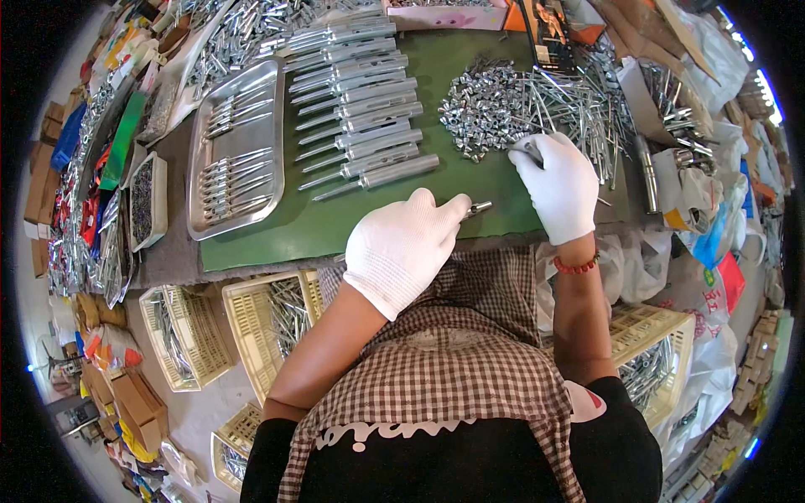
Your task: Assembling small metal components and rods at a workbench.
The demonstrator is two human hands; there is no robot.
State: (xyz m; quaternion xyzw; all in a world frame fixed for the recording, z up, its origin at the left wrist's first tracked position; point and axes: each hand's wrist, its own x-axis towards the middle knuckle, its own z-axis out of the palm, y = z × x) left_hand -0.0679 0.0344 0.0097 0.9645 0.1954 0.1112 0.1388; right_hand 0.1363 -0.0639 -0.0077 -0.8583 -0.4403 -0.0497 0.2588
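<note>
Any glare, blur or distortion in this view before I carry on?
Head view: fisheye bowing grows toward the rim, corners black; white strip lights glare at far right; white-gloved left hand and white-gloved right hand show no obvious motion blur.

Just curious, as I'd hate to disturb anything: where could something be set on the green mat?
The green mat is bare between the metal tray and left hand, below the row of metal tubes. A smaller patch lies between both hands. Upper right is crowded with small fittings and thin rods.
</note>
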